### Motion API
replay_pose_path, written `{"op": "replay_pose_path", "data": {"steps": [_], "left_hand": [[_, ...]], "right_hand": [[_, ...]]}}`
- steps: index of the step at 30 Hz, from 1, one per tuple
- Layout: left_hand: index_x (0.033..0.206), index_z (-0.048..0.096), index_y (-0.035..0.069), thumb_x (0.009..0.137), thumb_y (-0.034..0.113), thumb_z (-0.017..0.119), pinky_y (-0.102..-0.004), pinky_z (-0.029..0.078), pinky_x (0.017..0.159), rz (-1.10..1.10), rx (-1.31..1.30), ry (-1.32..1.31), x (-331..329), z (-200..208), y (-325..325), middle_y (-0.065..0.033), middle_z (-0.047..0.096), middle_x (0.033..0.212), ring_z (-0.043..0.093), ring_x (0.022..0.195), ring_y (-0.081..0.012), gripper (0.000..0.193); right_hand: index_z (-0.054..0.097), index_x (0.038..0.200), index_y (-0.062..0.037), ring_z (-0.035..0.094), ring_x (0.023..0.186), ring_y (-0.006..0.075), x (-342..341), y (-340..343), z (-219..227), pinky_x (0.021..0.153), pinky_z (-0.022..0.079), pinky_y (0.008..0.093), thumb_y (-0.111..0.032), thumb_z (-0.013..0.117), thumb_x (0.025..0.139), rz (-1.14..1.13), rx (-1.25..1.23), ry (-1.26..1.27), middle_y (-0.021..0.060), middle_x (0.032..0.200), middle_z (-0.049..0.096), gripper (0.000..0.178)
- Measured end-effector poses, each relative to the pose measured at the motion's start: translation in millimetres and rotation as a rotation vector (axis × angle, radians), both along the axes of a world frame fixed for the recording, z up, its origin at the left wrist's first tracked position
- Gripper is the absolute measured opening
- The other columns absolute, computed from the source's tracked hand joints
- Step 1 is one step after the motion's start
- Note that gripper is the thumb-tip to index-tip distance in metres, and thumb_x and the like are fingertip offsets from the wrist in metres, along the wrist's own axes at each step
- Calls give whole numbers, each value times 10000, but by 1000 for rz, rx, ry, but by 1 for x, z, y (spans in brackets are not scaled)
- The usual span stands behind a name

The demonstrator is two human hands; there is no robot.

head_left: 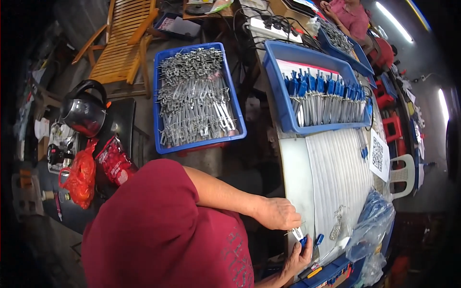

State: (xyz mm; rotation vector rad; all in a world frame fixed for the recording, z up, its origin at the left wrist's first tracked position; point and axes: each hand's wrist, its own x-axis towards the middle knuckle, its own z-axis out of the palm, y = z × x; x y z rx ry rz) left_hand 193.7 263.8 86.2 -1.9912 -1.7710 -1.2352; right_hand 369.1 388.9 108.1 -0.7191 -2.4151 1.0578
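At the near edge of the worktable, my left hand (280, 213) is closed, its fingertips at the end of a pale metal strip (297, 234). Just below it, my right hand (298, 259) pinches a small blue plastic piece (303, 242) at the strip's other end. My fingers partly cover the join between them. Another blue piece (320, 238) lies on the table to the right of my fingers. Beyond it is a small heap of tiny metal parts (338, 223) on a white ribbed sheet (338, 168).
A blue tray (300, 129) of blue-ended metal strips stands farther up the table. Left of it, another blue tray (201, 146) holds many bare metal parts. Clear plastic bags (370, 228) and a yellow-handled tool (315, 272) lie at right. Another person (353, 19) sits far off.
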Motion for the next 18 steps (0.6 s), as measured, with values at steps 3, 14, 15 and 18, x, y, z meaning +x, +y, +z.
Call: {"op": "replay_pose_path", "data": {"steps": [3,14,15,18], "left_hand": [[632,428,44,686,105,514,-312,378,404,-9,11,-28,0,-1,0,-59,406,558,474,472,-204,119],[659,435,46,704,126,520,-304,390,413,26,12,-9,-7,4,-3,-57,418,571,481,485,-194,125],[661,436,46,704,126,520,-304,391,417,28,7,0,-7,4,-3,-57,418,573,481,489,-192,124],[664,436,45,704,125,520,-303,391,421,25,-4,5,-8,4,-4,-57,419,575,482,494,-193,123]], "right_hand": [[490,1093,55,486,859,159,-1,-1,1,789,380,267,-205,565,810,4,-5,11,100,983,549,391],[458,1138,52,466,903,160,0,-3,7,822,359,269,-213,530,834,-7,-41,-11,105,1034,522,410],[458,1138,52,466,903,160,0,-4,8,822,359,269,-213,530,834,-11,-42,-13,105,1034,522,410],[461,1136,49,467,902,156,0,-6,8,821,359,266,-199,535,831,-35,-83,16,102,1022,526,401]]}}
